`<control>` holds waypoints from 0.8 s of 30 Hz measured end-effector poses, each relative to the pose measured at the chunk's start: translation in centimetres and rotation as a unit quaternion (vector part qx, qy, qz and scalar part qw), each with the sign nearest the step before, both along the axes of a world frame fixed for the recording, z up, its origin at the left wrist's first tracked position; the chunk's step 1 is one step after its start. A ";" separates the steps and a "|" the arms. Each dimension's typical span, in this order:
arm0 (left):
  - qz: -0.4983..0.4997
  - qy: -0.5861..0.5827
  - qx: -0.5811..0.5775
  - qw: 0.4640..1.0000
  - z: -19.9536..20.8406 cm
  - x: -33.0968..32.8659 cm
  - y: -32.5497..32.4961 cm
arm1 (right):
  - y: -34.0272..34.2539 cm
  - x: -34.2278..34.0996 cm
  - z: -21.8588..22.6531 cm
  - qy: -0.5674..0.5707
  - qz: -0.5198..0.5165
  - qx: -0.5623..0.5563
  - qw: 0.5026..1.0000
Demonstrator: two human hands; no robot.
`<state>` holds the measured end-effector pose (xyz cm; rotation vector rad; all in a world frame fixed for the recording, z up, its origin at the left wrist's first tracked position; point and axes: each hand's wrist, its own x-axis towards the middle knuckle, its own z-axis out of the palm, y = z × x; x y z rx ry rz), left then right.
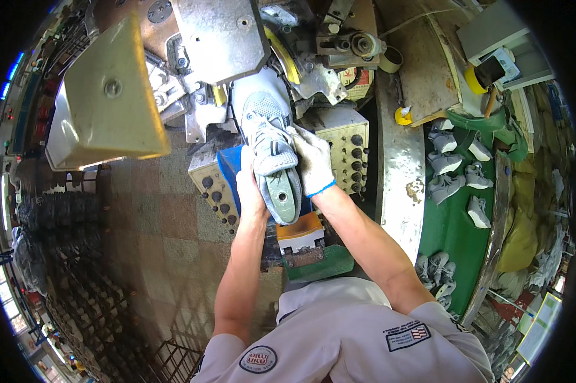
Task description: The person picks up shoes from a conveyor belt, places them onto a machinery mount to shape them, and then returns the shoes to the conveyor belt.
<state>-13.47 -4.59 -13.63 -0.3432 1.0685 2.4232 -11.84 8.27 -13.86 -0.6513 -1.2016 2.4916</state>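
Note:
A grey sneaker upper (271, 142) sits on a green shoe last (280, 195), whose top has a round hole. Its toe points away from me, at the metal jaws of a machine (221, 38), and its heel faces me. My left hand (246, 182), in a white glove, is closed along the left side of the upper. From the right, my gloved right hand (312, 159) with a blue cuff grips the other side near the ankle opening. Some fingers of both hands are hidden by the shoe. An orange-topped pad (301, 226) lies below the heel.
Control boxes with black knobs (345, 150) flank the shoe on both sides. A large cream lamp-like housing (109, 96) juts in at upper left. On the right, a green conveyor belt (450, 236) carries several grey shoes (444, 163) behind a metal edge (399, 185).

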 end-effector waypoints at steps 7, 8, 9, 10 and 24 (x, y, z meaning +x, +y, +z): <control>0.028 0.065 -0.083 0.994 -2.4 -0.4 0.2 | -0.4 0.5 -1.6 -0.019 0.016 0.035 0.999; 0.035 0.087 -0.105 0.990 -2.6 -0.5 0.3 | -0.2 0.4 -1.5 -0.015 0.020 0.014 1.000; 0.042 0.109 -0.127 0.985 -2.8 -0.5 0.4 | -0.1 0.2 -1.5 -0.011 0.024 -0.007 1.000; 0.041 0.121 -0.135 0.983 -3.0 -0.6 0.3 | -0.1 0.0 -0.6 -0.011 0.021 -0.023 0.999; -0.019 0.162 -0.366 0.916 -1.9 -0.7 -1.6 | 1.7 2.4 -2.5 -0.008 0.009 0.100 0.995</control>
